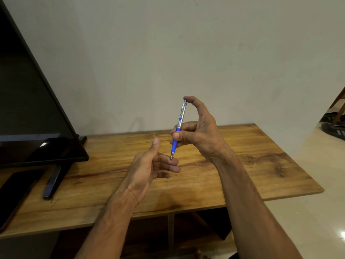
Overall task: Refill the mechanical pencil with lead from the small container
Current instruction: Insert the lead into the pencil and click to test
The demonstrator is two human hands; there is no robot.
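A: Status, near to far?

B: Lower centre of frame: left hand, thumb up, fingers loosely curled, holding nothing. Just above it is the metal tip of the blue-and-silver mechanical pencil. It touches or all but touches the top finger, can't tell which.

A: Who has the pencil?

B: Right hand, centre of frame. Thumb and fingers pinch the blue grip section, and the index fingertip arches over onto the end cap. Long axis near upright, top leaning slightly right, tip down. It's held in the air above the brown wood-grain table, not resting on it.

A: Geometry for the next move?

B: Cap end is up, under the right index. Tip end faces the left hand, which sits below and left of it. My read: he's clicking the cap while the left hand checks or catches lead at the tip. Any lead showing is too fine to see.

A: Lead container?

B: Not in view, so contents unknown. Also can't tell if the pencil is loaded.

A: Rest?

B: Lower left: flat black phone lying on the table, beside the black stand foot of a black flat screen filling the left edge. Plain beige wall behind.
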